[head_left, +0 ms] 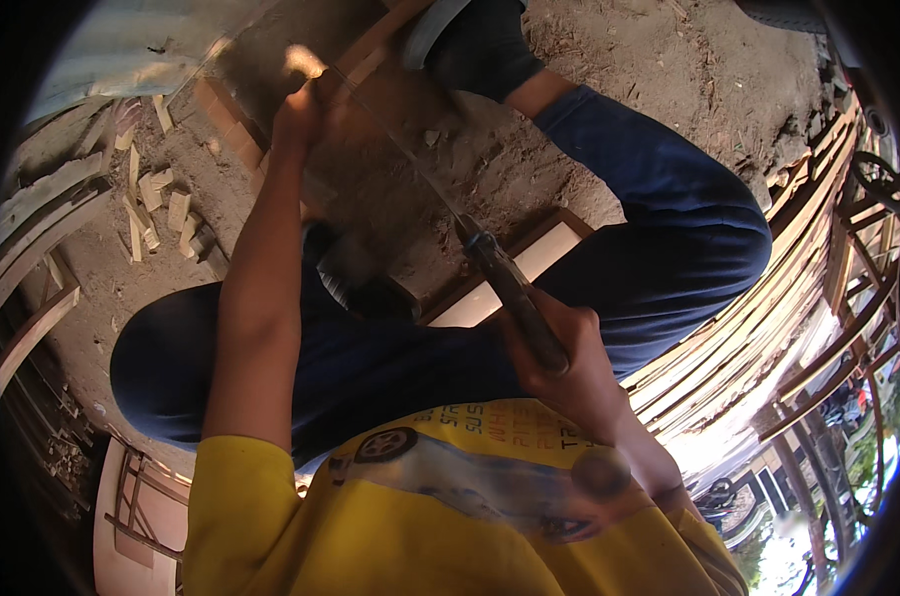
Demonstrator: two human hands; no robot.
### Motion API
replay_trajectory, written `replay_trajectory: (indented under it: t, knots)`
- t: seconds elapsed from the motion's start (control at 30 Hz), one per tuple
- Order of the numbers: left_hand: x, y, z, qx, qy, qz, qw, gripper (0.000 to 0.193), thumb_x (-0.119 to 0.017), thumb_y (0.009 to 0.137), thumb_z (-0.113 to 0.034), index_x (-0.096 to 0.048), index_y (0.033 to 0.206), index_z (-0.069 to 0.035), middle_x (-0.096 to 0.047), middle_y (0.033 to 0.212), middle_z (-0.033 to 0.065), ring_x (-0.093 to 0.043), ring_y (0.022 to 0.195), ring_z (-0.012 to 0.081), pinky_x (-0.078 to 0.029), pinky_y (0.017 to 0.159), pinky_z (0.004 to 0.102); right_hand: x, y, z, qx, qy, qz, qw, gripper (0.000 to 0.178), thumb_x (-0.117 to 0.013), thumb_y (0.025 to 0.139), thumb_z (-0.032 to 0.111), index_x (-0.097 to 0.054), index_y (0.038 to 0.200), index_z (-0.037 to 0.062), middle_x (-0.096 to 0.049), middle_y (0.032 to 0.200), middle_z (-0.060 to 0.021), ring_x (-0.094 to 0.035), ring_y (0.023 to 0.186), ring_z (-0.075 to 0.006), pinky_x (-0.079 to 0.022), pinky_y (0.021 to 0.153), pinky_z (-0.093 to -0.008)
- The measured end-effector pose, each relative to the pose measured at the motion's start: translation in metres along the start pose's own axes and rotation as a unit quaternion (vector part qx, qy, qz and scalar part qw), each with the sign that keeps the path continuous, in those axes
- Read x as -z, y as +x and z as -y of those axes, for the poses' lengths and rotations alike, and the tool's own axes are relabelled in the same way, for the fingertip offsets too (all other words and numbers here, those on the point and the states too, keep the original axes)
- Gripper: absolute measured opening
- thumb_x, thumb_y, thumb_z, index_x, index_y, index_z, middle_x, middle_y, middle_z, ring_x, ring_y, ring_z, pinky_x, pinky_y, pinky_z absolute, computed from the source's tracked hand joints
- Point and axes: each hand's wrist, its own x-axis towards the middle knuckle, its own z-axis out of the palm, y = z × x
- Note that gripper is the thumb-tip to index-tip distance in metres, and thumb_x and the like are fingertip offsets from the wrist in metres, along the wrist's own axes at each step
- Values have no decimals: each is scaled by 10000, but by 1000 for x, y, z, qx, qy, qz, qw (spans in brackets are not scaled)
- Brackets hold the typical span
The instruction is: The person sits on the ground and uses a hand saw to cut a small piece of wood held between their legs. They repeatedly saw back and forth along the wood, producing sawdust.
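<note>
My right hand (574,353) is wrapped round the dark handle of a handsaw (510,288), close in front of my shirt. The saw's thin blade is seen nearly edge-on and runs up and left toward my left hand (298,117). That hand is closed at the end of a reddish-brown wooden strip (375,42), where the blade's far end meets the wood. Its fingertips are dim and partly hidden by shadow, and a bright patch of light lies just beyond them.
Small wood offcuts (152,204) lie on the dirt floor (649,89) at the left. A wooden frame with a pale panel (549,248) rests beside my bent leg. Long boards (738,338) are stacked at the right. Bricks (229,124) stand near my left forearm.
</note>
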Motion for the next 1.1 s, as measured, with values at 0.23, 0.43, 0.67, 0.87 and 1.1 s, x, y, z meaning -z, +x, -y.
replay_trajectory:
  t: [0.23,0.43,0.67,0.87,1.1]
  knots:
    - [-1,5,-7,-7,-18,25,999,459,-612,810,-487,-595,1056,-99,-670,932,208,-627,926,413,-517,766,494,-38,76,-11,79,-36,-16,996,54,-616,829,14,-619,834,-40,-611,623,-150,-607,507,-154,-440,483,-322]
    - [8,3,-5,48,-53,23,997,431,-622,806,-457,-602,1044,-98,-674,920,201,-628,927,412,-514,780,497,3,-20,1,31,6,-38,999,61,-639,823,26,-618,830,-31,-580,603,-173,-599,477,-214,-424,464,-333]
    - [-5,-1,3,-50,14,8,999,416,-643,789,-419,-596,1041,-91,-673,914,200,-631,922,407,-520,765,483,-26,70,-3,29,-22,4,999,91,-631,823,35,-619,882,-34,-598,628,-178,-603,486,-241,-452,501,-346]
    - [10,1,1,44,-57,7,997,402,-694,750,-376,-588,1004,-83,-673,877,189,-641,887,394,-529,739,484,2,-3,5,19,17,-10,1000,123,-618,822,63,-619,900,-32,-589,623,-209,-643,569,-315,-475,528,-353]
    - [-14,8,13,-44,9,10,999,394,-698,750,-367,-595,1006,-86,-676,899,184,-640,905,389,-532,746,466,-21,32,-13,29,-57,8,998,203,-610,810,47,-613,1001,-22,-588,614,-204,-642,598,-348,-487,512,-362]
